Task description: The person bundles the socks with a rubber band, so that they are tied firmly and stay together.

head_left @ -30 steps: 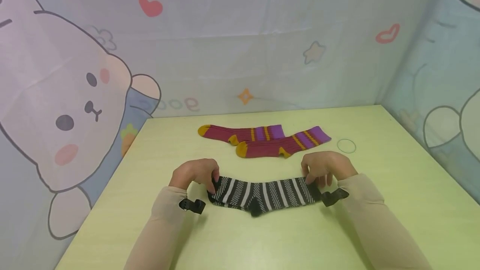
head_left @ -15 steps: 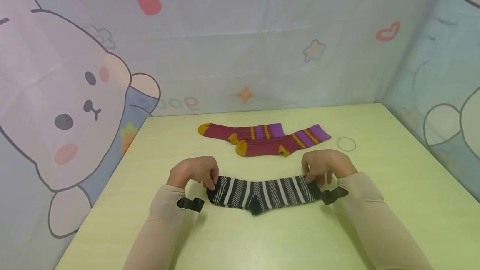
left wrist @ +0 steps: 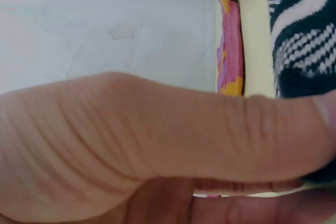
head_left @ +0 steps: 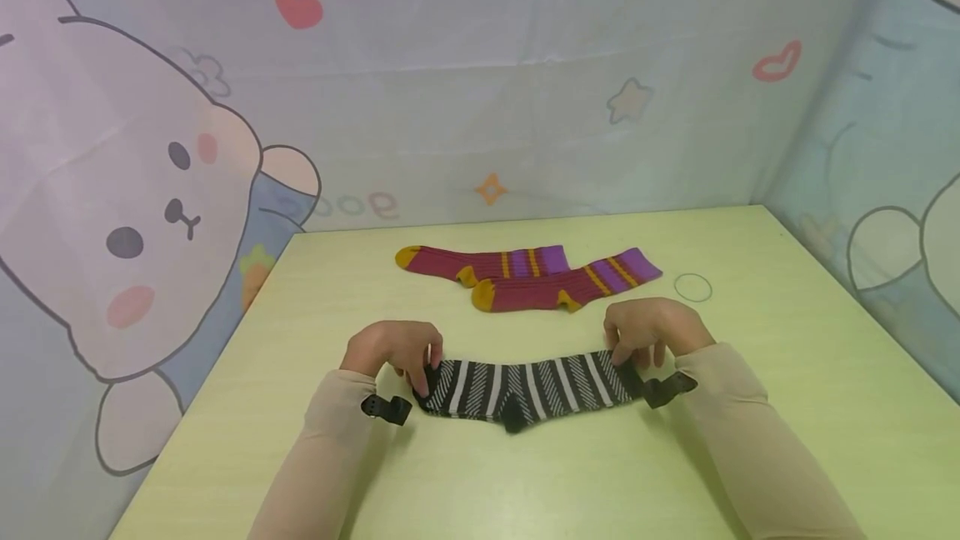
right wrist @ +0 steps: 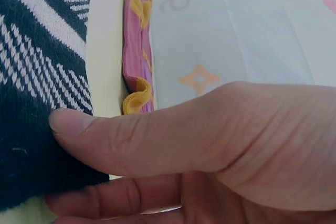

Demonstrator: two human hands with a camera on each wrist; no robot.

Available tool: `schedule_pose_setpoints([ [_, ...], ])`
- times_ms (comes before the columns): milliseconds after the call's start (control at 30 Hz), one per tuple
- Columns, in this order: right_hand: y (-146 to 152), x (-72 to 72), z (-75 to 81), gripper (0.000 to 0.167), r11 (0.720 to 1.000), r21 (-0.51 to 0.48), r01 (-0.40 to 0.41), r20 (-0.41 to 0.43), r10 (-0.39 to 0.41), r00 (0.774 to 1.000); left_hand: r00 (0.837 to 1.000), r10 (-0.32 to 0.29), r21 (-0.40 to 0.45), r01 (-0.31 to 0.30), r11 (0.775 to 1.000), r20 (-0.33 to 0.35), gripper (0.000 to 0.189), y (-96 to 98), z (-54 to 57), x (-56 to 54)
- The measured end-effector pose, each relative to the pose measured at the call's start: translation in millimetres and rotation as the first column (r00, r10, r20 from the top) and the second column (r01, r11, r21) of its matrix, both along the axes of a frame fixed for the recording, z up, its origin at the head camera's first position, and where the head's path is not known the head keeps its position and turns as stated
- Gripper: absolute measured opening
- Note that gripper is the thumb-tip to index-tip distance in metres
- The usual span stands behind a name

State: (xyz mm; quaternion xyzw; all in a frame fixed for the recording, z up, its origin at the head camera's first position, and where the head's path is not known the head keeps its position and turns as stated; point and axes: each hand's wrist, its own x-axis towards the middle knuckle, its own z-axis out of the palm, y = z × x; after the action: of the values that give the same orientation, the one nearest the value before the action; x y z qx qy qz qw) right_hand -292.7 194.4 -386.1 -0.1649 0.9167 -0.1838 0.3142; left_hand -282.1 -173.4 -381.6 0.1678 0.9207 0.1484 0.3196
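A black sock with white stripes and herringbone bands (head_left: pixel 551 386) lies lengthwise across the table in front of me, its heel toward me. At its toe end, my left hand (head_left: pixel 397 348) pinches the black tip; in the left wrist view the thumb (left wrist: pixel 252 135) lies over the dark knit. My right hand (head_left: pixel 648 332) pinches the black cuff at the other end, the thumb (right wrist: pixel 121 137) on top and fingers below, as the right wrist view shows. The toe tip is partly hidden behind the left hand.
Beyond the striped sock lie two maroon socks with mustard toes and purple cuffs, the rear one (head_left: pixel 480 263) partly overlapped by the nearer one (head_left: pixel 525 294). A thin green ring (head_left: pixel 693 287) lies to their right. A printed cloth (head_left: pixel 450 107) hangs behind the table (head_left: pixel 510 490).
The left hand lifts slightly, then lowers again at the toe end, its thumb now farther down the tip. The right hand stays at the cuff.
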Motion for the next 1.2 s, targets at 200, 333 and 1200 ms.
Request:
schedule_pose_setpoints([
  [200, -0.7, -0.9, 1.0, 0.008, 1.0, 0.008, -0.001, 0.0, 0.001, 1.0, 1.0, -0.006, 0.001, 0.006, 1.0, 0.007, 0.035, 2.8, -1.6, -0.8],
  [333, 0.9, -1.5, 0.6, 0.009, 1.0, 0.018, 0.009, -0.001, -0.009, 1.0, 0.999, -0.038, 0.028, 0.039, 0.999, -0.008, 0.032, 3.4, -4.1, -1.6],
  [1200, 18.7, -7.8, 0.3, 0.011, 1.0, 0.005, 0.001, -0.087, 0.0, 0.996, 0.975, -0.078, 0.022, 0.084, 0.996, -0.208, 0.02, 12.0, -8.5, -6.9],
])
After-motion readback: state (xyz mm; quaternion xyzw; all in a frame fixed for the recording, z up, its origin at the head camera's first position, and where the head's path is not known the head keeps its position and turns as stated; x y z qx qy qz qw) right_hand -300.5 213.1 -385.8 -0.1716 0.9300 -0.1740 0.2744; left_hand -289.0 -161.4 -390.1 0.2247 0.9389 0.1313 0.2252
